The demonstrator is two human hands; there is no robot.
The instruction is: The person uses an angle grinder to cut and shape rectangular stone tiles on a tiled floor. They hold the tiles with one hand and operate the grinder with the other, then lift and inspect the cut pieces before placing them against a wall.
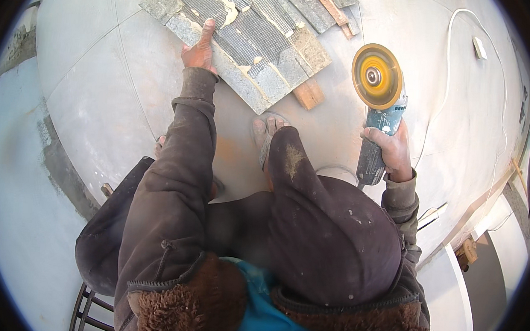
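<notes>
My left hand [200, 49] grips the near left edge of a stone cladding panel [245, 89], its thumb on top and the other fingers mostly hidden. Grey strips make up the panel, which shows dark mesh and cream-coloured glue on its upper face. A short piece of wood [309, 94] sticks out from under its right corner. In my right hand [394, 149] is a teal and black angle grinder [382, 121], held by its body. Its round yellow disc [365, 81] faces up, to the right of the panel and apart from it.
More grey stone strips [306, 6] and a reddish wooden strip [333, 10] lie beyond the panel. A white cable [448, 73] curves over the dusty tiled floor [84, 66] at the right. My sandalled foot [268, 130] is close to the panel's near corner. Black metal bars [89, 312] show at lower left.
</notes>
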